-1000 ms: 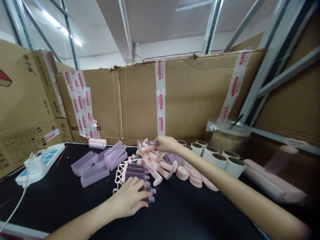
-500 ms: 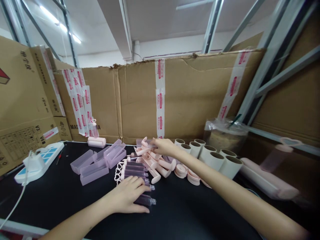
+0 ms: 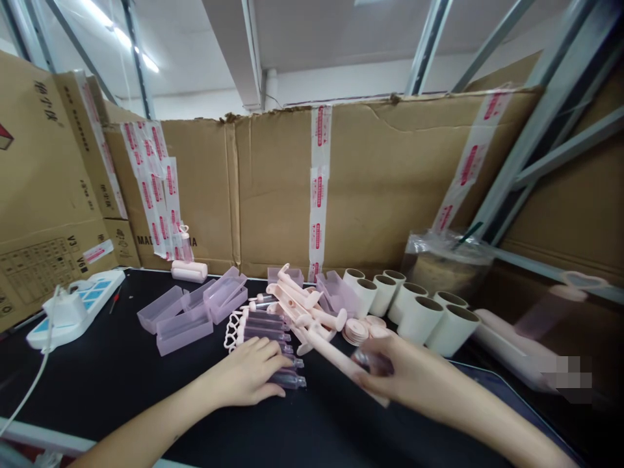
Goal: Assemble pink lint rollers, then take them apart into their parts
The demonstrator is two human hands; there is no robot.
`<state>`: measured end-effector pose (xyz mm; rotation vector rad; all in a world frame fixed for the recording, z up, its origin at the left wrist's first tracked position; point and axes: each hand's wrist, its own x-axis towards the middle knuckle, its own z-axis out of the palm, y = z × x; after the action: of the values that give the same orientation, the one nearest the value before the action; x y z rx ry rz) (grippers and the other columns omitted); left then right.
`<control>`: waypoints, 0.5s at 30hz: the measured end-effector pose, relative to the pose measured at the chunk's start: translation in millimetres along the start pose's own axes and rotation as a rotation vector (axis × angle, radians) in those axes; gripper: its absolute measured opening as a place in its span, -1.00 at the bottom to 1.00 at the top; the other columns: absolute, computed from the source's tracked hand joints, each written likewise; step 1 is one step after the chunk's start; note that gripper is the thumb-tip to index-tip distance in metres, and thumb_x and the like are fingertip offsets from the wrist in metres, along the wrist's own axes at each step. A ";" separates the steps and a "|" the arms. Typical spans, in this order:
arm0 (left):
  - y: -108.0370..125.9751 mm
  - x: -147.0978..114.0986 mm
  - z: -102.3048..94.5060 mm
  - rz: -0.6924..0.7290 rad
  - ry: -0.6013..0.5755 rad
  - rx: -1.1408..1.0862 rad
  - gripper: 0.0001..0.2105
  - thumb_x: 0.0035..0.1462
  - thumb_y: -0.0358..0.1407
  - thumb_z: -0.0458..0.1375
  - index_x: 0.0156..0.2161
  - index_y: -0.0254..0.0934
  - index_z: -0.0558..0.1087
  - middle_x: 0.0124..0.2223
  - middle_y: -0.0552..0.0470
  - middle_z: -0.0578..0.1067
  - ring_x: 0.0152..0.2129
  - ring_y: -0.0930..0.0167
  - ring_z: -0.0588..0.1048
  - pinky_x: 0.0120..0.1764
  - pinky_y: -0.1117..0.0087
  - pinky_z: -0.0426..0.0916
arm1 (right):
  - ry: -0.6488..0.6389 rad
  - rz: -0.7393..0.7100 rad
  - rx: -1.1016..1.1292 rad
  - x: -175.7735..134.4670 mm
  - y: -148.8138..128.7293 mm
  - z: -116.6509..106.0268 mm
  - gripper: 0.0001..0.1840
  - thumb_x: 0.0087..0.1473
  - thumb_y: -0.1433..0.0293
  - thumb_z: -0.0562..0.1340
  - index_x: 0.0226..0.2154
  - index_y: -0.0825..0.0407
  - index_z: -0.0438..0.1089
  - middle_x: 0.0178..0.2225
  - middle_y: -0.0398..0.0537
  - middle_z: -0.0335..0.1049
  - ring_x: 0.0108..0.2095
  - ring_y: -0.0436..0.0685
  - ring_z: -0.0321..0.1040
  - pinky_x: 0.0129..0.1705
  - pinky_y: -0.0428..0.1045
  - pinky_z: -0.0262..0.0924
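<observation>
My left hand [image 3: 253, 372] lies flat, fingers spread, over a row of clear purple tubes [image 3: 266, 324] with pale pink heart-shaped loops [image 3: 233, 330] at their left ends. Its thumb rests beside the nearest tube. My right hand [image 3: 397, 370] is closed around the near end of a long pale pink plastic handle [image 3: 336, 356]. Something clear and blurred shows between its fingers, too smeared to name. The handle slants back to a heap of pale pink plastic parts [image 3: 295, 302], just behind the tubes. Pink round discs [image 3: 355, 331] lie beyond my right hand.
Purple open boxes [image 3: 184, 331] lie at left, with another purple piece [image 3: 336, 292] behind the heap. White cardboard tubes [image 3: 411, 302] stand at right. A white power strip [image 3: 88, 305] with a cable is far left. Cardboard walls [image 3: 273, 195] close off the back.
My right hand has come back from the heap toward the front right, bringing a pink handle with it. My left hand stays over the tubes, barely moved.
</observation>
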<state>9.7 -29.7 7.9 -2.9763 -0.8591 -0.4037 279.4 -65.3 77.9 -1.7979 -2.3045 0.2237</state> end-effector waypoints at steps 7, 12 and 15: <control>1.8 -0.8 -2.8 0.039 -0.013 -0.034 -0.76 0.20 -0.22 0.00 -0.05 -0.23 0.25 -0.18 -0.01 0.37 -0.24 0.34 0.34 -0.21 0.36 0.23 | -0.066 0.215 -0.043 -21.1 3.4 32.7 -0.87 -0.07 0.30 0.15 -0.44 -0.15 0.42 -0.47 -0.11 0.51 -0.43 0.23 0.45 -0.45 -0.02 0.15; 5.1 -1.3 -2.9 0.026 -0.011 -0.069 -0.71 0.07 -0.34 0.07 -0.06 -0.21 0.25 -0.18 0.00 0.35 -0.22 0.34 0.33 -0.16 0.35 0.23 | 0.097 0.121 0.053 -23.8 6.7 46.9 -0.76 -0.08 0.24 0.17 -0.29 -0.08 0.37 -0.20 0.00 0.45 -0.29 0.25 0.45 -0.35 0.02 0.29; 7.1 -2.2 -2.5 0.003 -0.024 -0.062 -0.57 -0.07 -0.40 0.10 -0.02 -0.22 0.23 -0.15 -0.02 0.35 -0.20 0.30 0.33 -0.14 0.32 0.24 | 0.263 0.045 0.221 -34.4 17.7 35.8 -0.61 -0.03 0.15 0.12 -0.14 -0.03 0.26 -0.11 0.09 0.39 -0.15 0.22 0.41 -0.21 -0.01 0.31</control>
<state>11.0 -37.0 10.1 -3.0447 -0.8595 -0.4031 294.9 -94.0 36.5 -1.6610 -1.9782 0.2247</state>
